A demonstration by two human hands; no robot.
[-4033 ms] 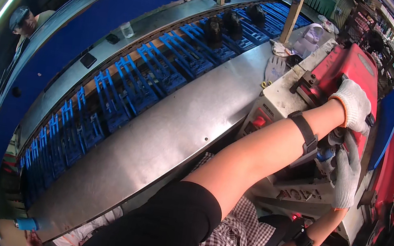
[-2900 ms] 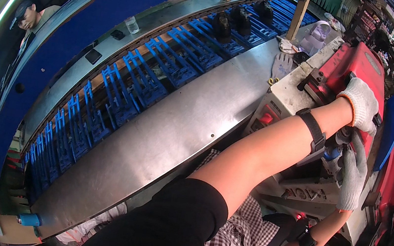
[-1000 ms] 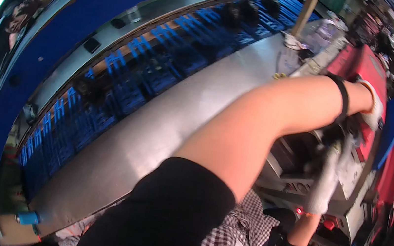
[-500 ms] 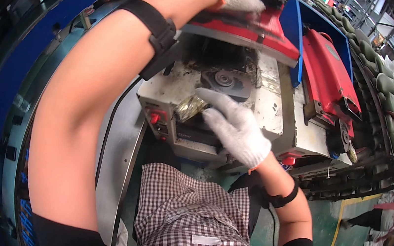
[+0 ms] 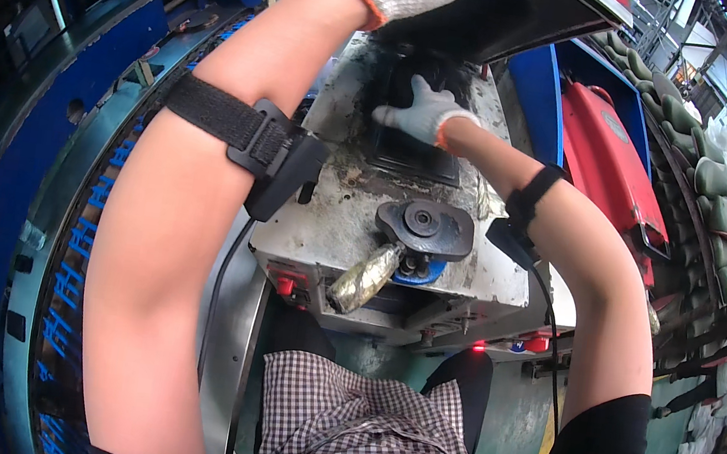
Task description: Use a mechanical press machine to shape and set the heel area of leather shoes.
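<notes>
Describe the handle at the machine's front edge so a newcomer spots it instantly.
Find the white machine under the raised lid. At its near edge sits a dark rounded plate; the handle slants down and left from it. Its crinkled, shiny yellowish covering sets it apart from the plate and the red switch to its left.

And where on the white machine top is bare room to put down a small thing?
The machine top has a stained bare patch between the black device on the left forearm and the metal plate. Behind it is crowded: the right hand is over the black slab, under the raised cover.
</notes>
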